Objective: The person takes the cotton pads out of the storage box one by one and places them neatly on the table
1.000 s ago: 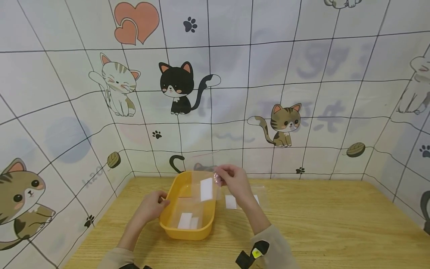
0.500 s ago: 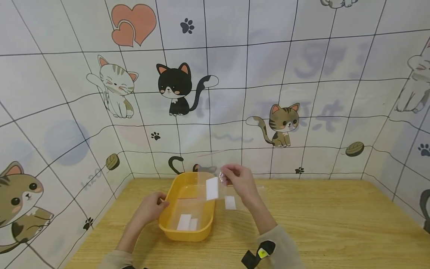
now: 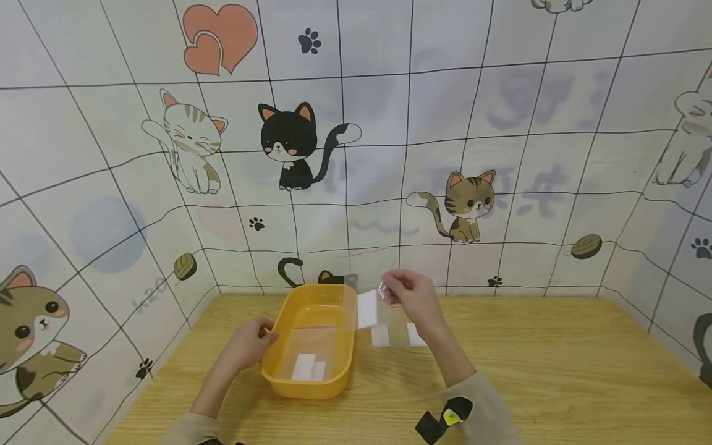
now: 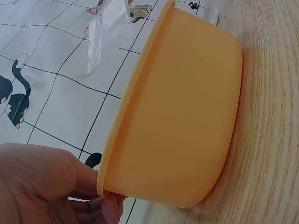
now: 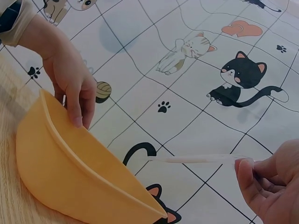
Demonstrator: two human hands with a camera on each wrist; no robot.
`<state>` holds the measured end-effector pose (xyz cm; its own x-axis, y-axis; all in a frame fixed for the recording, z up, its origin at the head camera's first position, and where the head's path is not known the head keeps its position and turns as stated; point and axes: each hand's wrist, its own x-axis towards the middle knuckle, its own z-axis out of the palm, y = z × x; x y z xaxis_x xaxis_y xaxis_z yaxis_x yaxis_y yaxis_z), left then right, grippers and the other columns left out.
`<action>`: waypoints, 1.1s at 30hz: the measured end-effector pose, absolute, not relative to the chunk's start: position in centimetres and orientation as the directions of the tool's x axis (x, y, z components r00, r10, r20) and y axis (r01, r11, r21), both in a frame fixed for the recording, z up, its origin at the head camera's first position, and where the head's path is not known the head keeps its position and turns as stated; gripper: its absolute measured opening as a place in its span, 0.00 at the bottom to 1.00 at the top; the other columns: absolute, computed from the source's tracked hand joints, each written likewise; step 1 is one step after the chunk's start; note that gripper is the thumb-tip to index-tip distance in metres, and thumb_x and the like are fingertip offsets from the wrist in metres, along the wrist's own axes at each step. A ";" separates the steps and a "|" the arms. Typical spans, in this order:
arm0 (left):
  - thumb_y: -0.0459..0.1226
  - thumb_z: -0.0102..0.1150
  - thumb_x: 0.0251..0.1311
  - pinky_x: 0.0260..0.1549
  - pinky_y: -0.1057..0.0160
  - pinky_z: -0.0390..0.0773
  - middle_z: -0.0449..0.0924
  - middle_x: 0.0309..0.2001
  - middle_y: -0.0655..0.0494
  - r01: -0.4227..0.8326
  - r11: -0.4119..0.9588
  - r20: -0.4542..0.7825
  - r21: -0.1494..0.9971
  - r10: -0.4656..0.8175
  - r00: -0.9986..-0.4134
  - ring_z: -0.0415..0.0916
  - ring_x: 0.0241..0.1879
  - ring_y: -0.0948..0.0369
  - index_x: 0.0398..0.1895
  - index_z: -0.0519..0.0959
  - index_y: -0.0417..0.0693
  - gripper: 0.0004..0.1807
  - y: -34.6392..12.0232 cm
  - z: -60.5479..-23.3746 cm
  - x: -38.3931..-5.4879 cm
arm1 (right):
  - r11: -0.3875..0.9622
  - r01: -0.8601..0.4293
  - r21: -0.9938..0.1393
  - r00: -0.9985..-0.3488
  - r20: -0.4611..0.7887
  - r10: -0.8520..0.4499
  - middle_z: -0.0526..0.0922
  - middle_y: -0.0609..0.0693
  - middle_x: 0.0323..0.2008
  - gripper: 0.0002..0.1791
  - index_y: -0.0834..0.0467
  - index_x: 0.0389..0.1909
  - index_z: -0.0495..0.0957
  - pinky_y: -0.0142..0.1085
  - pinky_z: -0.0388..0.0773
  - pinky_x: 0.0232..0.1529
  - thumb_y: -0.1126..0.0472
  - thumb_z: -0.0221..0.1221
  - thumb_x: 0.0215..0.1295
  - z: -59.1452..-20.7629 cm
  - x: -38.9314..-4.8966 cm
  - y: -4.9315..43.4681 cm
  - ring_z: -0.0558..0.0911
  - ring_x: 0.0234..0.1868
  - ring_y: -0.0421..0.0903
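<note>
My left hand (image 3: 250,342) grips the left rim of a yellow plastic basin (image 3: 309,390); in the left wrist view, the thumb and fingers (image 4: 110,209) pinch its edge. My right hand (image 3: 414,298) pinches a clear plastic bag (image 3: 367,309) with a white patch by its side edge, up in the air just right of the basin. Seen edge-on in the right wrist view, the bag (image 5: 196,159) looks thin and flat. Another clear bag with white patches (image 3: 303,366) and a reddish line along its top lies inside the basin.
Behind the right hand, on the wooden table (image 3: 556,364), lies a further clear bag with white patches (image 3: 380,335), partly covered by the wrist. A cloth wall printed with cats (image 3: 378,154) rises at the table's back edge.
My right hand has moved right with the bag, from over the basin to beyond its right rim. The left hand keeps its grip on the basin, which stays in place.
</note>
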<state>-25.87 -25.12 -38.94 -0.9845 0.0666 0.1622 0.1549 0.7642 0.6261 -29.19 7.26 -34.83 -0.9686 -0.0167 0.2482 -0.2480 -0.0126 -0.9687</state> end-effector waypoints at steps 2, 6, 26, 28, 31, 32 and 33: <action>0.28 0.61 0.65 0.26 0.60 0.79 0.79 0.29 0.50 0.153 0.762 0.161 0.629 0.065 -0.985 0.76 0.28 0.58 0.44 0.80 0.29 0.09 -25.1 -38.9 -25.9 | -0.004 -0.257 -0.966 -0.966 0.257 -0.018 0.82 0.56 0.34 0.09 0.72 0.46 0.80 0.31 0.80 0.34 0.69 0.57 0.73 -34.9 -29.3 7.6 0.80 0.31 0.44; 0.28 0.61 0.65 0.26 0.60 0.79 0.79 0.28 0.50 0.153 0.759 0.160 0.632 0.065 -0.985 0.76 0.27 0.59 0.44 0.80 0.29 0.09 -25.2 -39.0 -25.8 | 0.009 -0.270 -0.963 -0.963 0.270 -0.020 0.82 0.56 0.34 0.10 0.72 0.46 0.80 0.30 0.81 0.34 0.67 0.58 0.73 -35.1 -29.4 8.4 0.79 0.31 0.43; 0.28 0.60 0.65 0.25 0.60 0.79 0.79 0.29 0.50 0.145 0.758 0.149 0.636 0.063 -0.987 0.76 0.27 0.59 0.44 0.80 0.29 0.09 -25.2 -38.7 -25.8 | 0.088 -0.219 -0.972 -0.974 0.223 0.035 0.83 0.56 0.37 0.14 0.74 0.52 0.77 0.30 0.81 0.38 0.66 0.56 0.75 -35.0 -29.7 12.2 0.80 0.32 0.40; 0.28 0.61 0.65 0.25 0.60 0.79 0.79 0.28 0.50 0.147 0.760 0.153 0.633 0.063 -0.986 0.76 0.27 0.59 0.44 0.80 0.29 0.09 -25.2 -38.7 -25.7 | 0.093 -0.212 -0.973 -0.975 0.216 0.042 0.83 0.55 0.37 0.15 0.74 0.53 0.76 0.29 0.81 0.38 0.65 0.55 0.75 -35.0 -29.7 12.6 0.80 0.33 0.40; 0.28 0.61 0.65 0.25 0.61 0.79 0.79 0.28 0.50 0.147 0.762 0.152 0.631 0.064 -0.986 0.76 0.27 0.59 0.44 0.80 0.29 0.09 -25.2 -38.7 -25.7 | 0.096 -0.198 -0.976 -0.977 0.204 0.057 0.83 0.54 0.37 0.16 0.74 0.54 0.76 0.29 0.81 0.39 0.64 0.56 0.75 -35.0 -29.8 13.2 0.81 0.33 0.38; 0.28 0.61 0.65 0.25 0.61 0.79 0.79 0.28 0.50 0.147 0.762 0.153 0.630 0.064 -0.986 0.76 0.27 0.59 0.44 0.80 0.29 0.09 -25.2 -38.7 -25.7 | 0.094 -0.192 -0.977 -0.978 0.198 0.059 0.83 0.53 0.37 0.17 0.75 0.54 0.76 0.29 0.81 0.39 0.64 0.56 0.75 -35.0 -29.8 13.5 0.81 0.33 0.38; 0.28 0.61 0.65 0.25 0.61 0.79 0.79 0.28 0.50 0.148 0.763 0.153 0.629 0.065 -0.986 0.76 0.27 0.59 0.44 0.80 0.29 0.09 -25.2 -38.7 -25.7 | 0.090 -0.187 -0.978 -0.979 0.193 0.061 0.83 0.53 0.37 0.17 0.75 0.55 0.75 0.28 0.81 0.39 0.64 0.56 0.75 -35.1 -29.9 13.7 0.81 0.33 0.38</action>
<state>-25.73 -25.15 -38.72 -0.9860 0.0648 0.1534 0.1480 0.7628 0.6295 -29.86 13.68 -35.05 -0.9794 0.0610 0.1927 -0.1869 0.0900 -0.9783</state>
